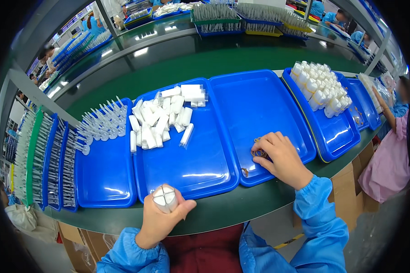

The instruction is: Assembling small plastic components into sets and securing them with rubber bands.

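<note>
My left hand (158,219) is closed round a small bundle of white wrapped rolls (164,199), held upright above the front edge of the table with the ends facing up. My right hand (280,157) reaches into a blue tray (257,102), its fingers bent and pinching at a small clump of brown rubber bands (258,154). Another bit of brown band (245,172) lies beside it, near the tray's front left corner. Many loose white wrapped rolls (159,118) are heaped in the back part of the neighbouring blue tray (191,170).
Farther left, a blue tray (105,175) holds clear plastic plunger-like parts (107,120), beside upright stacked trays (43,159). At right, banded bundles of white rolls (321,86) fill a tray. A green conveyor belt (182,59) runs behind. Another person in pink (387,159) is at far right.
</note>
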`<state>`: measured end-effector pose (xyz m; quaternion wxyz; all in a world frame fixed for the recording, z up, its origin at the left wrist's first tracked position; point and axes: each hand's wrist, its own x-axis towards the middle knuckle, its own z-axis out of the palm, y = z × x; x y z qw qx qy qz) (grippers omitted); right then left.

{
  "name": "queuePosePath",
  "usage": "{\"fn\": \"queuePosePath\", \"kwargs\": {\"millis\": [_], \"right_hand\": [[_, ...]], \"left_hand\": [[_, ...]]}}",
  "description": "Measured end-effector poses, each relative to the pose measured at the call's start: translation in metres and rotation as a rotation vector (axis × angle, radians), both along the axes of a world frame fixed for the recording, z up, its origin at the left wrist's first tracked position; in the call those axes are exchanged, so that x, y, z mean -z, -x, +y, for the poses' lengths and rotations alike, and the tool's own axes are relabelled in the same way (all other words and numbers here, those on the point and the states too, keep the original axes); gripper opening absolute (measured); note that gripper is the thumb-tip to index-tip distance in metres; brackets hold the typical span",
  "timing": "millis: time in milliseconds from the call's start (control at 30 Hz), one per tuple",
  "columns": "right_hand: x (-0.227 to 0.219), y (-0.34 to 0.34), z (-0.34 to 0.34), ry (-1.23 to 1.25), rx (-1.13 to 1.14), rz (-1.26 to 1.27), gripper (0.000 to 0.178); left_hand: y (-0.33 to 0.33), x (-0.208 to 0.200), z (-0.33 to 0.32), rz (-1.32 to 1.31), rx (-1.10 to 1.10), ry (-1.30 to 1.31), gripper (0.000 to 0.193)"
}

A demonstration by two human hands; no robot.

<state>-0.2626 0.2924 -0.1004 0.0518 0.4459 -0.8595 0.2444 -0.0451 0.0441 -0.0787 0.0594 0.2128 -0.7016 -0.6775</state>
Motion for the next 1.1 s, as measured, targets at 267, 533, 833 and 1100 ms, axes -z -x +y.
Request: {"fn": "queuePosePath", "kwargs": {"millis": [267, 533, 833, 1100], "right_hand": [[-0.022, 0.018, 0.009, 0.22, 0.143, -0.134, 0.011], [-0.053, -0.045, -0.04, 0.629, 0.044, -0.817, 0.008], [-0.03, -0.095, -0.086, 1.122, -0.198, -0.979, 0.051], [-0.063, -0.069, -0.104, 0.105, -0.576, -0.077, 0.073]], "left_hand": [[-0.001, 0.0, -0.004, -0.008, -0.004, -0.001, 0.021], [0.036, 0.0, 0.015, 0.356, -0.025, -0.083, 0.026], [0.032, 0.001, 0.005, 0.224, 0.161, -0.478, 0.022], [0.018, -0.004, -0.013, 0.215, 0.477, 0.524, 0.028]]}}
